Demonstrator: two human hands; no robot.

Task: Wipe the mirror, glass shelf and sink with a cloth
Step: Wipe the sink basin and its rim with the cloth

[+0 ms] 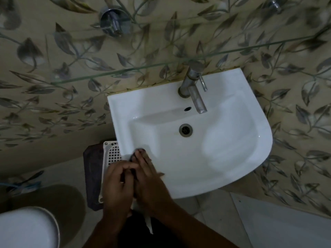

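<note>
A white wall-mounted sink (223,158) fills the middle of the head view, with a metal tap (194,88) at its back and a drain (185,130) in the bowl. A clear glass shelf (125,71) runs across the wall above it. Both my hands meet at the sink's front left rim. My left hand (119,185) and my right hand (150,181) press together around a white cloth (149,222), whose tail hangs down below my wrists. Most of the cloth is hidden between my palms. No mirror is in view.
A white perforated plastic basket (112,154) and a dark mat (93,172) lie on the floor left of the sink. A white toilet rim (30,228) is at the bottom left. A chrome wall fitting (114,22) sits above the shelf. Leaf-patterned tiles cover the wall.
</note>
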